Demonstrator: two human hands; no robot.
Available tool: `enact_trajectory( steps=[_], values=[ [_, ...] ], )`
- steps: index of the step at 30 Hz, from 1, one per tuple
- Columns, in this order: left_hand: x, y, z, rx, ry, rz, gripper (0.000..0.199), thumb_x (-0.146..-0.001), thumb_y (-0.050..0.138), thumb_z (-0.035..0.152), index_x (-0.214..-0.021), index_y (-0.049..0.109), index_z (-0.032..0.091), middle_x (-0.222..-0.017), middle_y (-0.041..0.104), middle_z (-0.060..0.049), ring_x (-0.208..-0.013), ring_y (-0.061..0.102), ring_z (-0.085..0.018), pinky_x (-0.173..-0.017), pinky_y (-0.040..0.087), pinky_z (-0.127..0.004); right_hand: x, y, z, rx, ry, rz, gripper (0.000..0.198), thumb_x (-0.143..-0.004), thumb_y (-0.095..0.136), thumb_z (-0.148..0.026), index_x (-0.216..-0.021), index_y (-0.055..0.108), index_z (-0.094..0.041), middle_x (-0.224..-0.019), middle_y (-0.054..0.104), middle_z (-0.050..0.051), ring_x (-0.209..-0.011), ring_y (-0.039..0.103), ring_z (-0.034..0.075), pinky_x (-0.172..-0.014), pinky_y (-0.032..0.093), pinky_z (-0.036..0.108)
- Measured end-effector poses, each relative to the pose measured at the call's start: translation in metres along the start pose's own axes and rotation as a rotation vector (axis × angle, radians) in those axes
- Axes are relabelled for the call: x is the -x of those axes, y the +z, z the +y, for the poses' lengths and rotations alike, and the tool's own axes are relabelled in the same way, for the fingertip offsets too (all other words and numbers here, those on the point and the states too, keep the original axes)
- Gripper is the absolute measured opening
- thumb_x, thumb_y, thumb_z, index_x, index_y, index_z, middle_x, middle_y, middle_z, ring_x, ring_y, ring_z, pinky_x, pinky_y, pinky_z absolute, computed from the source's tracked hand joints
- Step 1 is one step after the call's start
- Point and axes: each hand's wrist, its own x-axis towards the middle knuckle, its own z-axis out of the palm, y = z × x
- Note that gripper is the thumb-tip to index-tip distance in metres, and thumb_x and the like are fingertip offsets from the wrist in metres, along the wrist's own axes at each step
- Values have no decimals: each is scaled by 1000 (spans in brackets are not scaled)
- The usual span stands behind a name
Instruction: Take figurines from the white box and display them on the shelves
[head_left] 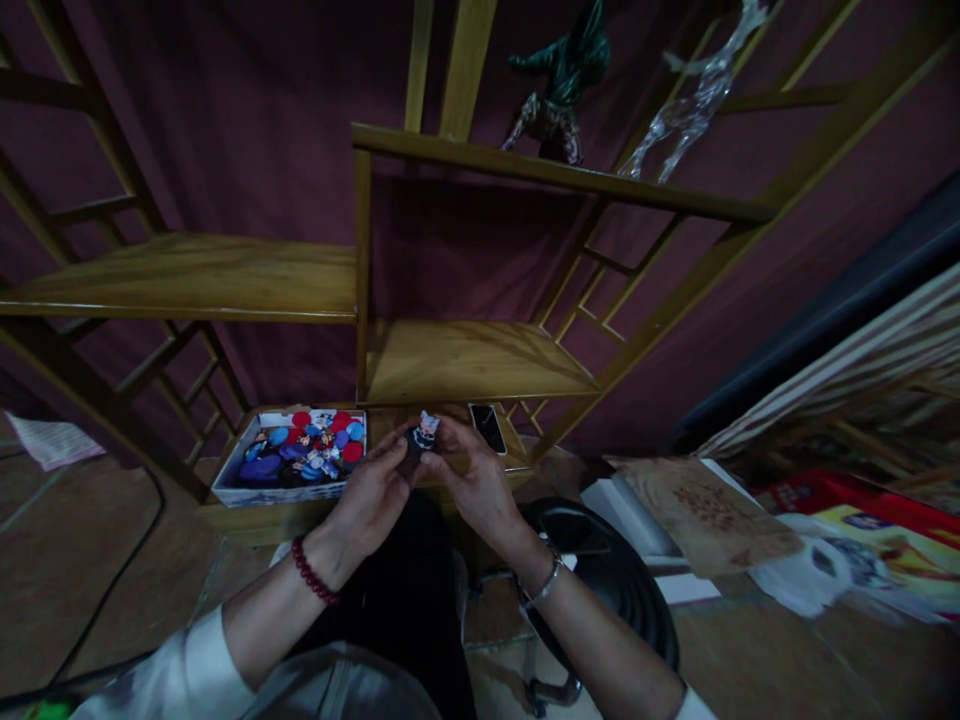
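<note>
Between both hands, above my lap, is a small figurine (pixel 426 430) with a pale pinkish head and a dark base. My left hand (pixel 381 485) closes its fingers round the dark base from the left. From the right, my right hand (pixel 469 470) pinches the figurine's side with thumb and fingers. Just left of my hands stands a box (pixel 289 493) with a patterned rim. Inside it lie several small figurines (pixel 315 455) and round red, blue and purple pieces.
A dark phone (pixel 487 428) lies on the low shelf behind my right hand. Wooden shelving (pixel 480 365) rises in front, with a green figure (pixel 562 85) and a clear deer-like ornament (pixel 694 105) up high. At the right are a black stool (pixel 615 580), papers and a plastic bag (pixel 806 565).
</note>
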Motion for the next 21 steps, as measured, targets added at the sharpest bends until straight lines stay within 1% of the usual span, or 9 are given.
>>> enact_trajectory(
  steps=[4, 11, 17, 21],
  values=[
    [-4, 3, 1, -25, 13, -25, 20, -77, 55, 13, -95, 64, 17, -100, 64, -5, -92, 59, -14, -77, 46, -23, -3, -2, 1, 45, -33, -5, 43, -73, 63, -33, -114, 53, -23, -103, 60, 6, -93, 55, 20, -82, 46, 36],
    [-9, 9, 0, -79, 70, -44, 22, -73, 61, 14, -95, 64, 17, -104, 63, -5, -97, 57, -15, -83, 44, -25, -9, -3, 10, 133, -61, 74, 39, -73, 62, -34, -110, 56, -23, -99, 61, 6, -93, 55, 21, -82, 45, 37],
    [-16, 19, 3, -111, 113, -42, 23, -71, 62, 12, -93, 64, 16, -103, 63, -5, -96, 57, -13, -84, 43, -22, -20, -9, 8, 150, -72, 62, 38, -72, 63, -34, -108, 56, -23, -98, 61, 6, -93, 56, 21, -82, 45, 37],
    [-21, 27, 6, -134, 139, -39, 22, -70, 63, 11, -91, 64, 17, -100, 64, -4, -97, 56, -13, -86, 43, -23, -29, -11, 14, 142, -77, 63, 35, -72, 64, -30, -105, 57, -22, -97, 62, 5, -90, 57, 19, -81, 46, 35]
  ],
)
